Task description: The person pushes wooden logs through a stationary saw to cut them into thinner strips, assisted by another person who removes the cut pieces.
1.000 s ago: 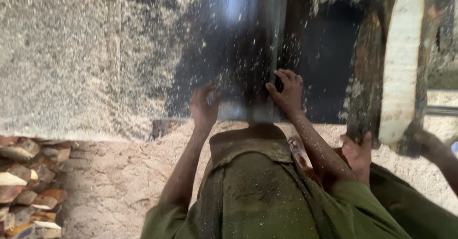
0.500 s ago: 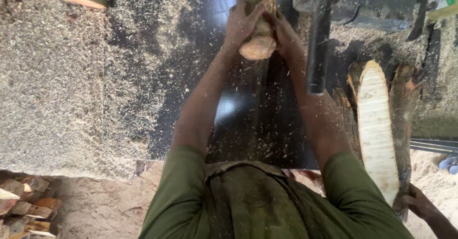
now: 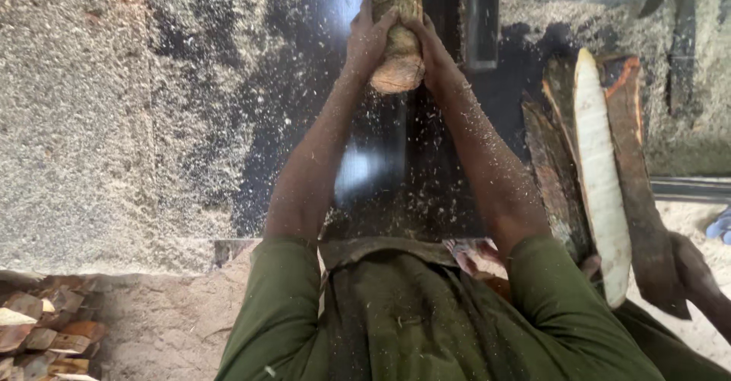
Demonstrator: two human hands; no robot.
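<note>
Log: round log [image 3: 396, 31] at upper centre of the frame, lying lengthwise on the dark saw table [image 3: 251, 122]; cut end faces the person
Left hand: left hand [image 3: 368, 40] grasps the log's left side, fingers wrapped on the bark
Right hand: right hand [image 3: 434, 50] grasps the log's right side, touching it near the cut end
Table: sawdust [image 3: 84, 122] thick over the left half
Right of frame: pale split slab [image 3: 601, 175] between 2 dark bark pieces
Lower left: stacked wood offcuts [image 3: 38, 335]

Slabs [image 3: 601, 175], offcuts [image 3: 38, 331], sawdusty table [image 3: 91, 137]
</note>
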